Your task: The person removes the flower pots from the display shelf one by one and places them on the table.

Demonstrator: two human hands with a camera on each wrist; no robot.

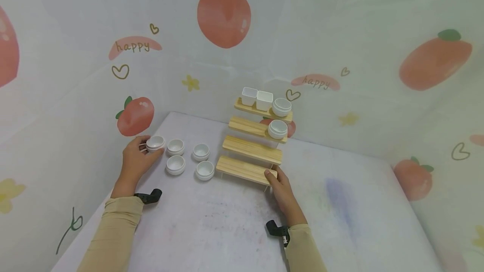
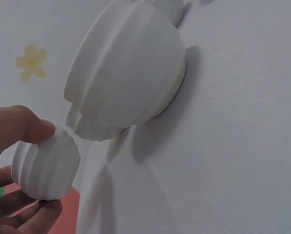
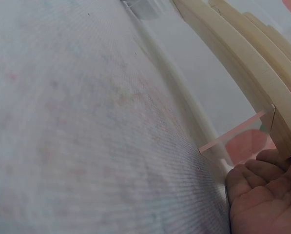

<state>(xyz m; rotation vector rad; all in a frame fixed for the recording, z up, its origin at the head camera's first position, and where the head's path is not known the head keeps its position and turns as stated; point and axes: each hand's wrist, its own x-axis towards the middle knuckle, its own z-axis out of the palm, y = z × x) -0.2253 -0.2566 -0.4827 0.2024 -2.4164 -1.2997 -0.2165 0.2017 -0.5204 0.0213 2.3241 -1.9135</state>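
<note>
At the left my left hand (image 1: 134, 159) holds a small white ribbed bowl (image 2: 47, 168), thumb on one side and fingers on the other. In the left wrist view the bowl looks raised off the table. Just right of it, more white round bowls (image 1: 175, 165) stand upright on the table. A tiered wooden display stand (image 1: 245, 170) with clear side supports stands near the middle. My right hand (image 1: 282, 191) grips the right end of its lowest board, thumb on top and the other fingers partly hidden behind and below.
The stand's top board carries two square white cups (image 1: 264, 100) and a round white bowl (image 1: 282, 107). Another round bowl (image 1: 277, 129) sits at the right end of the board below. A fruit-printed cloth wall (image 1: 340, 32) rises behind the white table (image 1: 211, 221).
</note>
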